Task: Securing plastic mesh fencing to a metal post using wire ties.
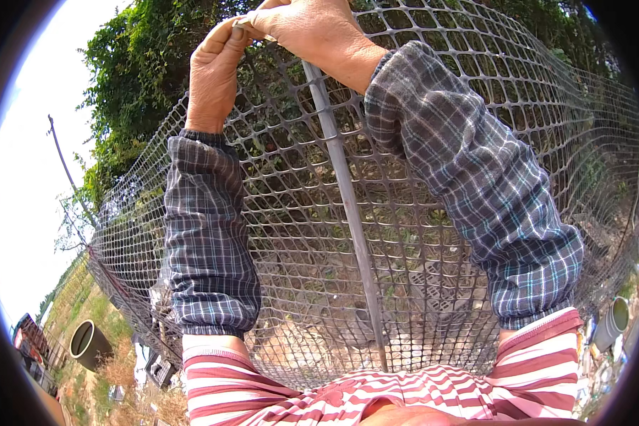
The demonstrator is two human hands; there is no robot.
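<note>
My left hand (218, 69) and my right hand (309, 32) are raised together at the top of the view. Between their fingertips they pinch a small pale strip (245, 22); its material and full length cannot be told. Just below and behind the hands spreads a grey plastic mesh fence (309, 213). A grey pole (346, 186) stands upright against the mesh, its upper end partly hidden by my right hand. Checked sleeve covers are on both forearms.
Leafy bushes (138, 80) grow beyond the mesh. At the lower left a dark bucket (89, 343) lies tilted on grass, near a black crate (160, 370). Stacked light containers (611, 324) and scattered litter are at the lower right. A perforated block (439, 287) lies behind the mesh.
</note>
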